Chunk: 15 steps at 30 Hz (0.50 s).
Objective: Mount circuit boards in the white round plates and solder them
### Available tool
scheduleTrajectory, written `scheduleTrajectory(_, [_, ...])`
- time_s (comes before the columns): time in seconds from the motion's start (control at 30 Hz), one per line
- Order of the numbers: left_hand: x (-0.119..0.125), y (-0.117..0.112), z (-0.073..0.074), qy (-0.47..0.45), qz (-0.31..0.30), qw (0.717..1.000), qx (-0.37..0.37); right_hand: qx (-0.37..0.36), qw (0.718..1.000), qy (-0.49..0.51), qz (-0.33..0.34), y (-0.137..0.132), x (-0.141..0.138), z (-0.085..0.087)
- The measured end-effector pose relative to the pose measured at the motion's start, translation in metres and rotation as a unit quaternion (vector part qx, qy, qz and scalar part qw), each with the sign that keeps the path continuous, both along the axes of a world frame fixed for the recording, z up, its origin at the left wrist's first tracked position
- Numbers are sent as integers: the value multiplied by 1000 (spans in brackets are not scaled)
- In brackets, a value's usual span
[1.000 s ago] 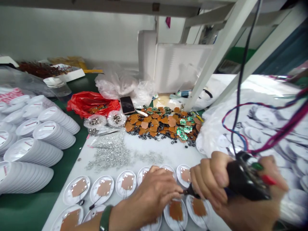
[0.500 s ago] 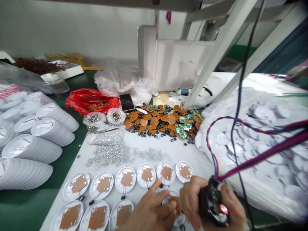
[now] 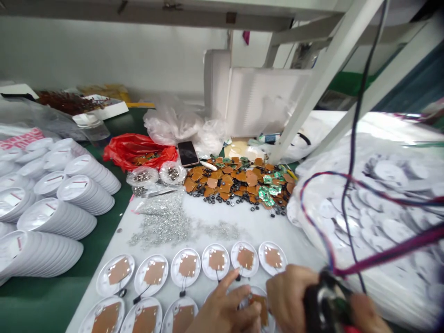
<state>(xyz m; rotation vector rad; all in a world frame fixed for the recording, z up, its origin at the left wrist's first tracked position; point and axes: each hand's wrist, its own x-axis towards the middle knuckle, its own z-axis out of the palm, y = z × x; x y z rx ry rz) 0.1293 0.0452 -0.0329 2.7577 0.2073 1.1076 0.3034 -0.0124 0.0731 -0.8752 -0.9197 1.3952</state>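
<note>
Stretched fingers of my left hand (image 3: 225,307) lie over a white round dish (image 3: 257,291) with a brown circuit board (image 3: 264,312) in it. Its index fingertip is at the black part wired to a dish (image 3: 244,272) in the row behind. My right hand (image 3: 289,296) is wrapped round a black electric screwdriver (image 3: 328,300), blurred by motion, just right of the dish; its tip is out of sight. More dishes with brown boards, such as the front-left dish (image 3: 115,276), stand in two rows, several with black parts on wires.
Small silver screws (image 3: 163,222) lie scattered behind the dishes. Beyond are heaped brown boards (image 3: 225,182), a red bag (image 3: 138,150) and a phone (image 3: 188,153). Stacked white dishes (image 3: 55,217) fill the left; a plastic bag of discs (image 3: 374,217) and a hanging cable (image 3: 351,152) are right.
My right hand has moved right and slightly down with the screwdriver, away from the dish. My left hand stays about where it was over the dishes. The view has shifted slightly.
</note>
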Motion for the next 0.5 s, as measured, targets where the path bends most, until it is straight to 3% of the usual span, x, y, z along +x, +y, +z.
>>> scheduleTrajectory(0.07, [3,0,-2,-40,20,999,26,25,999,-1,-41,17,6,13])
scheduleTrajectory(0.1, [4,0,-2,-58,31,998,25,57,993,4,-108,28,7,17])
scheduleTrajectory(0.17, [6,0,1,-82,42,996,-6,88,980,6,-179,50,7,18])
scheduleTrajectory(0.33, [4,3,5,-53,18,997,-53,88,967,20,-238,90,0,-7])
scheduleTrajectory(0.5, [4,12,4,18,-29,996,-86,77,967,7,-245,95,0,-18])
